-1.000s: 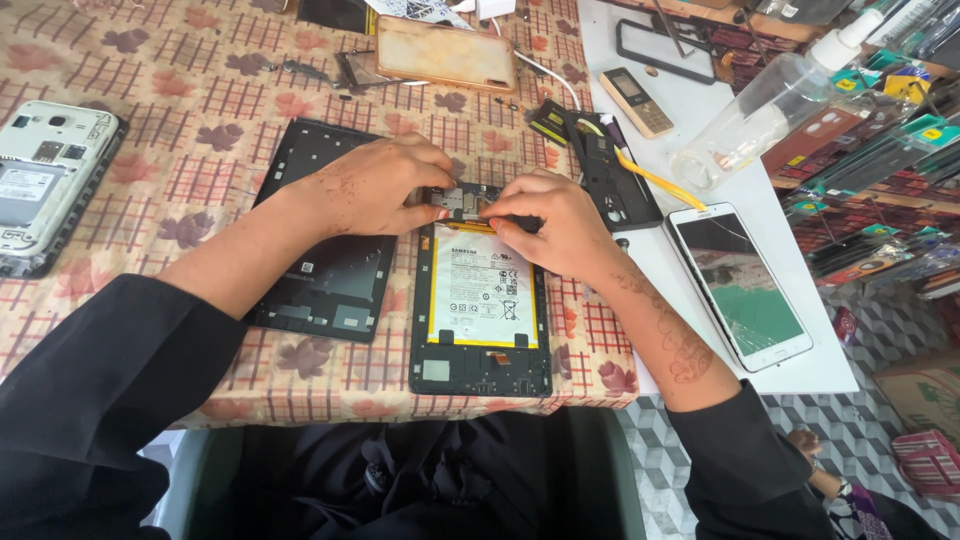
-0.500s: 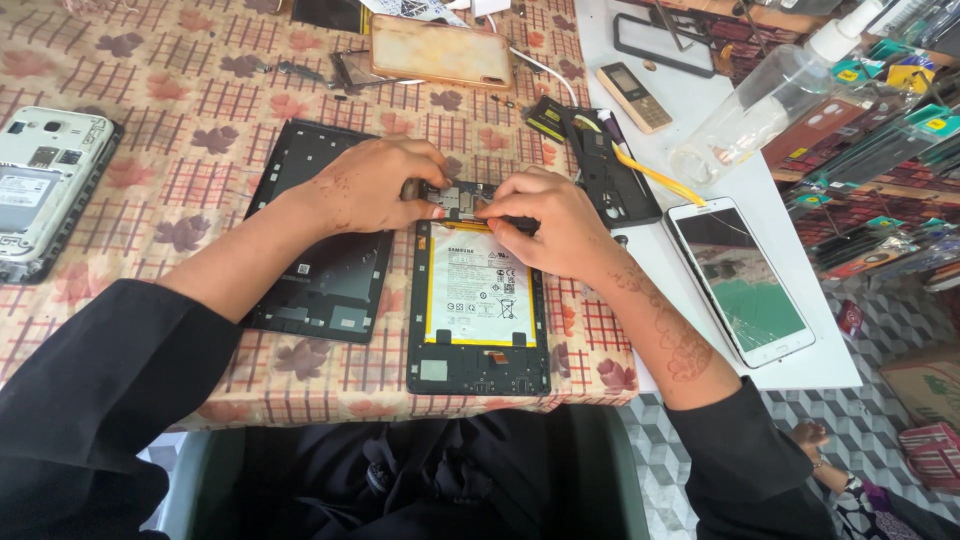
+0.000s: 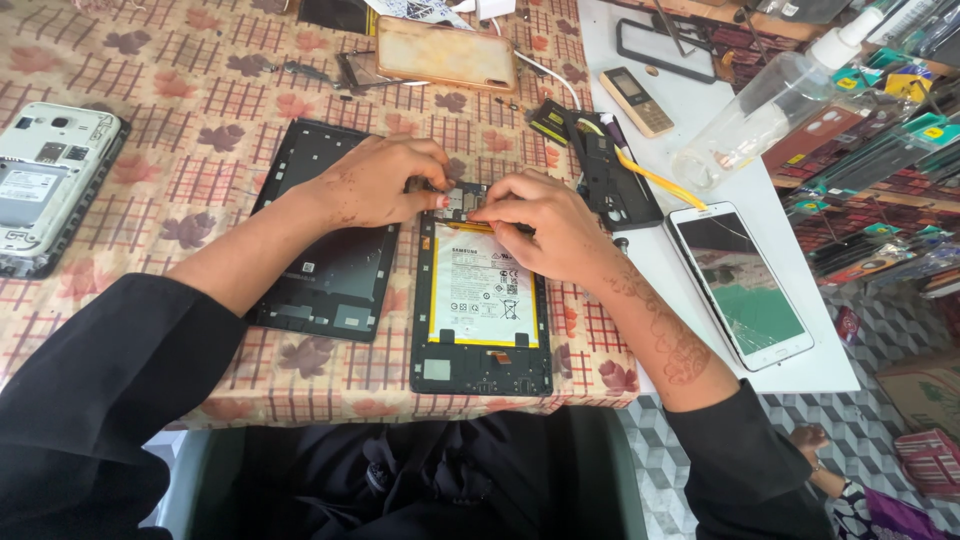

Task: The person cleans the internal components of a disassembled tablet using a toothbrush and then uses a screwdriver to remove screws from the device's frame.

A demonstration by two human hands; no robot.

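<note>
Tablet's (image 3: 480, 300) top under both hands

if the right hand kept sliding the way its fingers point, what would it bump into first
The right hand points left across the top of the opened tablet, so it would probably meet the left hand first; their fingertips look almost touching.

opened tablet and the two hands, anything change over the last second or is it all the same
Almost nothing changed. Both hands stay at the top edge of the opened tablet: the left hand presses there, and the right hand keeps a thin dark tool at the same spot, shifted only slightly. The black back cover, the cracked white tablet and the white phone lie where they were.
</note>
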